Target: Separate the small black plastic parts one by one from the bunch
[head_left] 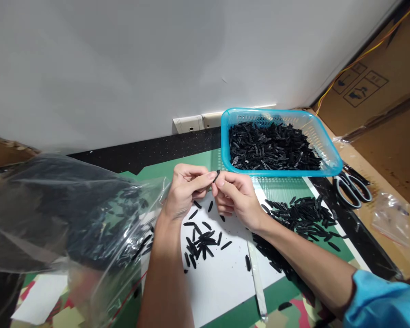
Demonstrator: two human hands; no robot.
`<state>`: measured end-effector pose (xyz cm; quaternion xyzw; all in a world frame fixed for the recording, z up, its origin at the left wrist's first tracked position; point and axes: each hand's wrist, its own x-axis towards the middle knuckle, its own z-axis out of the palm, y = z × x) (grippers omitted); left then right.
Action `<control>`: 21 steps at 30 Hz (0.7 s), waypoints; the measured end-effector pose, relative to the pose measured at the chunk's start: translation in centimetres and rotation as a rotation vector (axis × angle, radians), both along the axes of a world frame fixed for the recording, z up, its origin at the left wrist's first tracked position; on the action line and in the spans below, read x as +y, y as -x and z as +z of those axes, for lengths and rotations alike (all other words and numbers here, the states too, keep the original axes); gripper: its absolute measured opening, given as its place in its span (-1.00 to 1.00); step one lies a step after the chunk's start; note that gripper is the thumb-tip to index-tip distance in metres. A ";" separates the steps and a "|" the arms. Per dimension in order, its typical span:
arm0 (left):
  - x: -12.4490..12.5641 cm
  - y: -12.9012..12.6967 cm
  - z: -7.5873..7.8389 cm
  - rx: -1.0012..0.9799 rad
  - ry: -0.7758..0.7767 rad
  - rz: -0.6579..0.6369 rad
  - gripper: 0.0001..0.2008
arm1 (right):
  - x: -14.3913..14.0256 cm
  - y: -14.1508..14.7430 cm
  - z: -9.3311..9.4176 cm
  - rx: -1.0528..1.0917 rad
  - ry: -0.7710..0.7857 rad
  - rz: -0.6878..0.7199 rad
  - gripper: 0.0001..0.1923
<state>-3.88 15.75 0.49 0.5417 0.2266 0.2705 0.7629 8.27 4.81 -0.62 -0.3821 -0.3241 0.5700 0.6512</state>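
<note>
1. A small, slim black piece point(216, 176) is held between the two hands, above the far part of a white sheet point(222, 284).
2. The left hand point(187, 187) pinches it from the left, thumb and forefinger clamped on it, the other fingers curled in.
3. The right hand point(238, 197) pinches it from the right in the same way; the two hands' fingertips almost meet.
4. Below and nearer, loose black pieces point(202, 243) lie scattered on the sheet, some overlapping.
5. A narrow whitish strip point(256, 278) lies along the sheet's right side, on a green mat point(282, 291).
6. Right of the strip, a heap of black pieces point(300, 214) spreads on the mat, partly behind the right forearm.
7. Far right, a blue basket point(280, 173) holds many more such pieces.
8. Beyond the heap, to the right, lie scissors point(354, 187) and a small clear bag point(392, 218).
9. On the left, a large clear plastic bag point(27, 218) reaches to the left forearm.
</note>
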 end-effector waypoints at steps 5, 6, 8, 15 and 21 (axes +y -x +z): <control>-0.1 -0.2 -0.7 -0.009 -0.001 -0.036 -0.61 | 0.0 0.0 -0.7 -0.069 -0.002 -0.127 -0.49; -0.1 -0.2 -0.7 -0.011 0.003 -0.042 -0.59 | 0.0 0.0 -0.8 -0.084 -0.002 -0.144 -0.50; -0.2 -0.3 -0.8 -0.013 0.016 -0.056 -0.55 | -0.1 0.1 -0.9 -0.116 -0.004 -0.169 -0.51; -0.6 -0.6 -0.1 0.005 0.105 -0.116 -0.56 | -0.2 0.1 -0.9 -0.164 -0.013 -0.196 -0.48; -0.7 -0.7 0.3 0.009 0.186 -0.120 -0.64 | 0.1 0.2 -0.4 -0.123 -0.033 -0.144 -0.39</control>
